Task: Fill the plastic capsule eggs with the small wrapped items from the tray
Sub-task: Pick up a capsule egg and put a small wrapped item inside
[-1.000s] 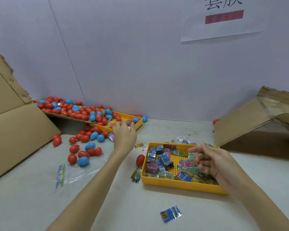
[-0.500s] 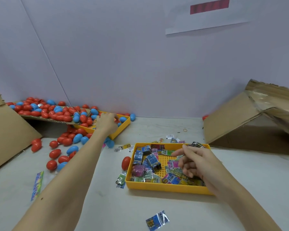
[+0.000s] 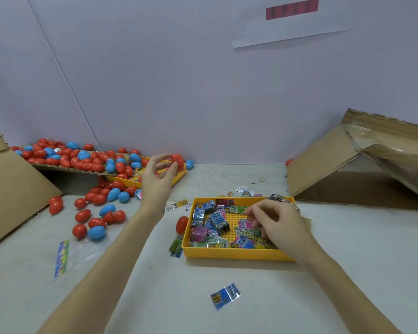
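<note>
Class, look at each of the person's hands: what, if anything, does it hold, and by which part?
The left hand pinches a red plastic capsule egg at its lower end. The right hand reaches among the wrapped packets; any hold cannot be told.

Pale grey tabletop [image 3: 239, 309] here, running back to the lilac wall, and right in the middle sits a yellow plastic tray [image 3: 232, 254] heaped with small wrapped packets, one red plastic egg [image 3: 182, 224] lying just beside its left wall. Over on the left, loose red and blue capsule eggs [image 3: 95, 220] are scattered across the surface, with a long striped clear wrapper [image 3: 62, 257] nearer us. A single blue foil packet [image 3: 225, 296] lies alone in front of the tray, a tilted brown cardboard box [image 3: 352, 172] rests at the far right, and a second yellow tray [image 3: 130, 183] sits at the back left.
</note>
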`<state>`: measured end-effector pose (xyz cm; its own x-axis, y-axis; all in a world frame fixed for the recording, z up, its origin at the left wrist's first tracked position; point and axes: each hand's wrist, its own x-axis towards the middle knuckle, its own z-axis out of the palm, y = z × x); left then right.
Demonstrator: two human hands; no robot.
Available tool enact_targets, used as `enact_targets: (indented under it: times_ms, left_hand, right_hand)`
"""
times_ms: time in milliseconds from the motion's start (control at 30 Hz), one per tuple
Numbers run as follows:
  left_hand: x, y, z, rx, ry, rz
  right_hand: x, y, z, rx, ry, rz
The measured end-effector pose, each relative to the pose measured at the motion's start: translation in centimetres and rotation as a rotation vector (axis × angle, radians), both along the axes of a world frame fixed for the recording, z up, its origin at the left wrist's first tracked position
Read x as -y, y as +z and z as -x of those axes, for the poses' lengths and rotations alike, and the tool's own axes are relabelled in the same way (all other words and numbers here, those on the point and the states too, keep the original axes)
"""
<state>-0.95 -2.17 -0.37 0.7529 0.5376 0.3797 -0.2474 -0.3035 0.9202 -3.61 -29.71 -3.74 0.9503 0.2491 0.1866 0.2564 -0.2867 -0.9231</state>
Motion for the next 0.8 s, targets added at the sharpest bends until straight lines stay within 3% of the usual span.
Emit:
enact_targets:
  times_ms: [67,133,200,333,433,633,800]
  left_hand:
    - [2.5,-0.6,2.6,0.007,-0.11,0.252]
    - [4.4,-1.2,4.6,-0.02,-0.195,0.341]
    - [5.9,-1.9,5.8,-0.074,-0.21,0.236]
    - [7.2,-2.6,6.6,-0.033,-0.102,-0.242]
    - [7.3,-2.7,6.8,-0.054,-0.121,-0.367]
    - [7.6,-2.0,7.5,-0.042,-0.17,-0.316]
    - [8.0,-1.6,7.4,-0.018,-0.38,-0.171]
  right_hand:
    - [-0.5,-0.3,0.4,0.123,-0.029,0.173]
    - [-0.8,-0.4,0.8,0.214,-0.027,0.272]
    - [-0.8,-0.6,0.9,0.284,-0.005,0.385]
    - [-1.0,-0.7,1.0,0.359,0.035,0.568]
    - [-1.2,-0.7,1.1,0.373,0.055,0.617]
    - [-1.2,0.0,1.7,0.439,-0.07,0.269]
    - [-1.2,0.3,2.1,0.294,-0.115,0.013]
